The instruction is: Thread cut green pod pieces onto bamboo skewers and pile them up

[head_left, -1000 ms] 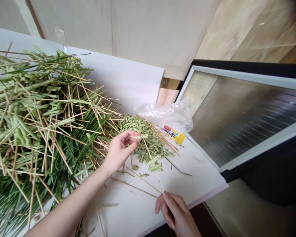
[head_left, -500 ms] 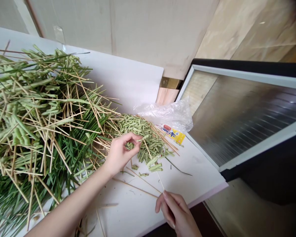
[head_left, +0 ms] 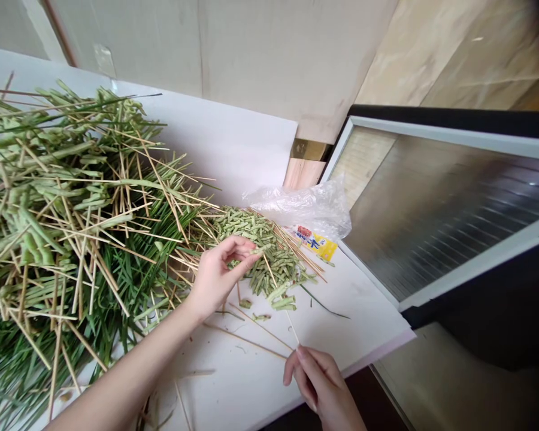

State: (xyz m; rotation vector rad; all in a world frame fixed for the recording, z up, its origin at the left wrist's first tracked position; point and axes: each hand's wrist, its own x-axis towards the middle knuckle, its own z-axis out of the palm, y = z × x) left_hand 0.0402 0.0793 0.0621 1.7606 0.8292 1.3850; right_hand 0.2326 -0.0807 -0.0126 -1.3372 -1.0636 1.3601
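Low at the right, my right hand (head_left: 322, 386) grips the lower end of a thin bamboo skewer (head_left: 293, 326), which slants up and left. My left hand (head_left: 216, 275) pinches a short piece of green bean (head_left: 264, 249) between thumb and fingers at the skewer's upper tip. Further down, several longer bean pieces (head_left: 284, 303) lie across the skewer's line; whether they are threaded on it or rest on the table, I cannot tell. Behind my left hand spreads a heap of cut bean pieces (head_left: 247, 224), partly hidden by the fingers.
A large pile of skewered beans (head_left: 85, 161) with dark green leafy stalks (head_left: 148, 263) fills the left. Loose skewers (head_left: 251, 341) lie on the white table (head_left: 341, 332). A clear plastic bag (head_left: 309, 206) with a yellow label (head_left: 326, 246) sits at the back, beside a ribbed-glass panel (head_left: 431, 209).
My left thumb and fingers have shifted slightly right and closed further around the bean piece at the skewer's tip. My right hand and the skewer stay nearly where they were.
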